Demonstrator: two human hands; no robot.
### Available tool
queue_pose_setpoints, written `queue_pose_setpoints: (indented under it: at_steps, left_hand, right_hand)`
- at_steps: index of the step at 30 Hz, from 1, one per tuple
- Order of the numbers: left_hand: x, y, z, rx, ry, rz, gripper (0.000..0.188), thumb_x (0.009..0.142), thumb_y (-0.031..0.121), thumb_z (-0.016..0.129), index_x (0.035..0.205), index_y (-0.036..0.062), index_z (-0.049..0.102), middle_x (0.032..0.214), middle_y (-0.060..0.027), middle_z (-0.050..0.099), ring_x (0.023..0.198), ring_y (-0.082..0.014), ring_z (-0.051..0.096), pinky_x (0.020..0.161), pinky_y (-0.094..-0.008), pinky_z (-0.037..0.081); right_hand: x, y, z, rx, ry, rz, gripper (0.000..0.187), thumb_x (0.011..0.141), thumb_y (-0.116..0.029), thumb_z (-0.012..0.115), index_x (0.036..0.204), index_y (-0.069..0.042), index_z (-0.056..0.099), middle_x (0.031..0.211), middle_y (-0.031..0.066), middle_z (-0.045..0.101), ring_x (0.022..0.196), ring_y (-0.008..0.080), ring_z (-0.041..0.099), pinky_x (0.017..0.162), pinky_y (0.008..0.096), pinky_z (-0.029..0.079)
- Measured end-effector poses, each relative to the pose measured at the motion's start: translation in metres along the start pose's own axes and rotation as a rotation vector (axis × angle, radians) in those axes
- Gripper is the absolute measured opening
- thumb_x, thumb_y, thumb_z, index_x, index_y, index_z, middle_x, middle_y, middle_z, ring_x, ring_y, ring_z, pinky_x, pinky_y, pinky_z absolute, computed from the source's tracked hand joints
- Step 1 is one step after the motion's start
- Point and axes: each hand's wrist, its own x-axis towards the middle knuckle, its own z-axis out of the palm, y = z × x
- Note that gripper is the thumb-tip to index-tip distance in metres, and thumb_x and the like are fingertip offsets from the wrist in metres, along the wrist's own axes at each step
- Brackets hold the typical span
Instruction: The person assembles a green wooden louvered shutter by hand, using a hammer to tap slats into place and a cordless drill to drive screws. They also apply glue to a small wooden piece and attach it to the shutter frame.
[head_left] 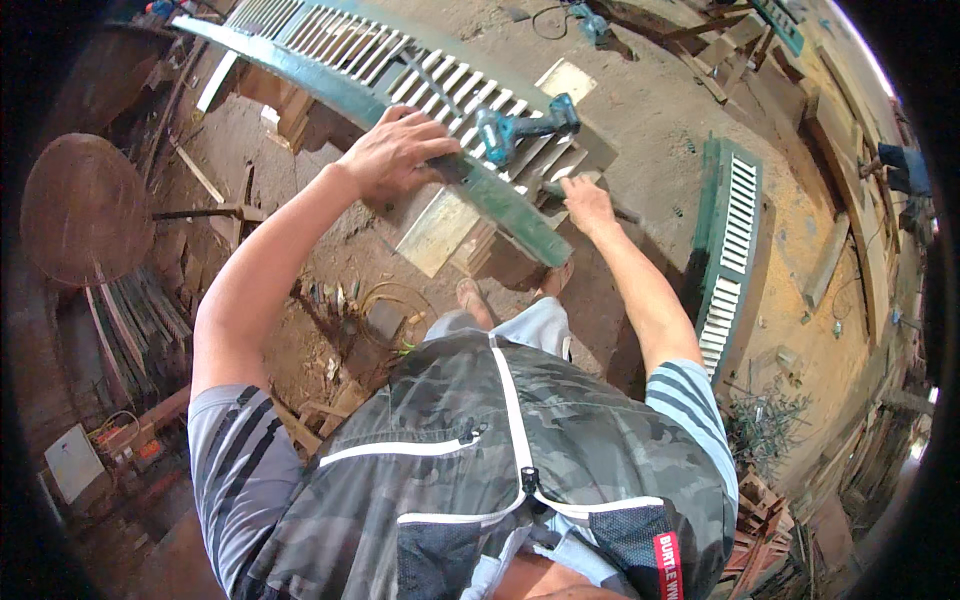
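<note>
A long green louvered shutter with white slats lies in front of me, propped on wooden blocks. My left hand is closed over its near rail, thumb and fingers around a small dark block that rests on the rail. Beside the shutter's right end, my right hand is closed round a dark, stick-like tool; its kind is mostly hidden by the fingers. A teal and black cordless drill lies on the slats between my hands.
Another green shutter with white slats stands at the right. A pale wooden block supports the near rail. To the left are a round brown board and stacked strips. Timber beams line the right; another teal power tool lies far off.
</note>
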Motion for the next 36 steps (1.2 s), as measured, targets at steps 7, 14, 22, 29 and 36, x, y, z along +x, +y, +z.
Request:
queue_pose_setpoints:
  at_steps: [7,14,22,29,36]
  left_hand:
    - [-0.004,-0.006,0.016,0.008,0.014,0.001,0.055,0.089,0.041,0.078,0.138,0.0209,0.062,0.123,-0.0027,0.065,0.123,-0.0253,0.059,0.116,-0.0458,0.037]
    - [-0.006,-0.009,0.023,0.010,0.078,0.020,0.055,0.095,0.053,0.070,0.139,0.0206,0.063,0.120,-0.0040,0.066,0.125,-0.0261,0.059,0.116,-0.0467,0.037]
    - [-0.003,-0.011,0.019,0.042,0.097,0.021,0.056,0.097,0.057,0.066,0.140,0.0203,0.066,0.123,-0.0041,0.067,0.128,-0.0250,0.059,0.117,-0.0470,0.036]
    - [-0.008,-0.007,0.017,-0.006,0.060,-0.004,0.056,0.098,0.057,0.065,0.142,0.0211,0.065,0.126,-0.0054,0.066,0.132,-0.0258,0.057,0.119,-0.0487,0.034]
    - [-0.011,-0.007,0.019,-0.033,0.053,0.029,0.057,0.097,0.055,0.069,0.142,0.0215,0.063,0.134,-0.0065,0.064,0.136,-0.0293,0.054,0.120,-0.0518,0.033]
  right_hand:
    - [-0.164,-0.054,-0.042,0.547,0.479,0.711,0.041,0.098,-0.028,0.073,0.127,-0.001,0.063,0.124,0.0217,0.069,0.118,0.0409,0.065,0.100,0.0449,0.050]
    - [-0.186,-0.220,-0.123,1.012,0.471,0.248,0.029,0.096,-0.003,0.073,0.124,-0.003,0.066,0.118,0.0099,0.068,0.106,0.0199,0.067,0.093,0.0336,0.053]
    - [-0.021,-0.300,-0.011,1.201,0.232,0.200,0.030,0.096,-0.022,0.071,0.119,-0.003,0.067,0.103,0.0167,0.074,0.092,0.0385,0.071,0.084,0.0438,0.056]
    - [0.019,-0.289,0.000,1.034,0.354,0.221,0.028,0.094,-0.023,0.068,0.112,-0.002,0.067,0.107,0.0195,0.075,0.099,0.0393,0.072,0.085,0.0458,0.056]
    - [0.026,-0.302,0.022,0.993,0.524,0.254,0.021,0.093,-0.016,0.070,0.109,-0.002,0.067,0.099,0.0202,0.073,0.094,0.0414,0.071,0.081,0.0463,0.056]
